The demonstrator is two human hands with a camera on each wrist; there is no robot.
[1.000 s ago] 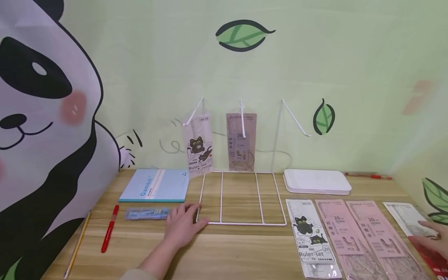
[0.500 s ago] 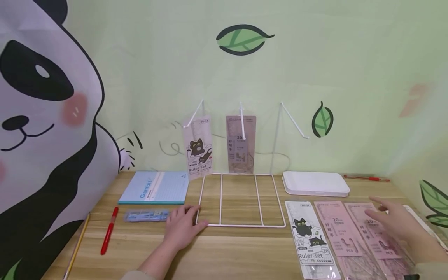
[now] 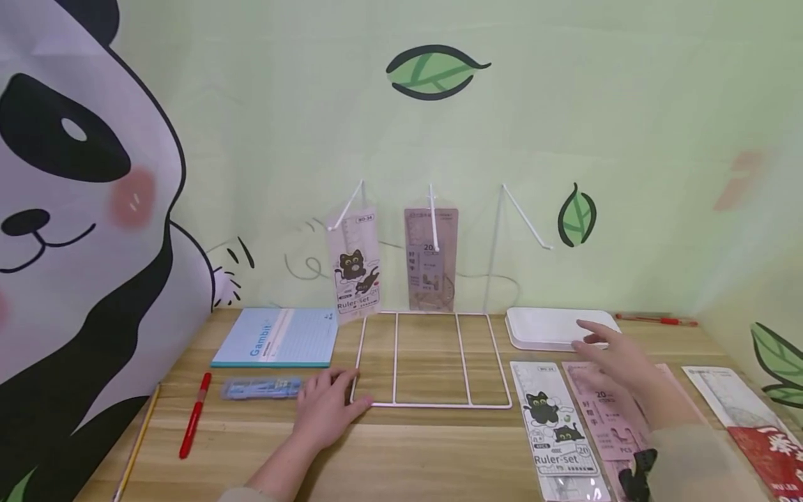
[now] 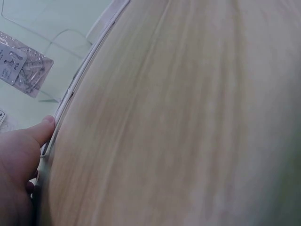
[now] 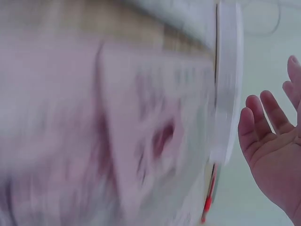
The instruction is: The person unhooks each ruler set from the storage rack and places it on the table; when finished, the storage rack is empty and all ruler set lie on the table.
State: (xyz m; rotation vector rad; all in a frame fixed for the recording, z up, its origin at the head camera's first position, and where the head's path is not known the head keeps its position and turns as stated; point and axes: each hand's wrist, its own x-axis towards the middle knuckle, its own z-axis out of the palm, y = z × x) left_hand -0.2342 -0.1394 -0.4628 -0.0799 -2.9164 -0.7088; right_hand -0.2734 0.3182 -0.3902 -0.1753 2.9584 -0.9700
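We see left hand point(image 3: 329, 406) gripping white wire rack point(image 3: 433, 404), mid-frame; right hand point(image 3: 613, 355) empty, fingers loose, near pink plastic-sleeved packets point(image 3: 603, 411), lower right. Packets likely light, slippery (bendy too); we'd pinch top edges.

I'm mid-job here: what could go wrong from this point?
The beige fabric sleeve overlaps the pink rectangular ruler packets in the head view and might drag them. The white wire rack could slide or tip if the left hand leaves its near-left corner. The right hand, close to the flat white rounded box, might knock it.
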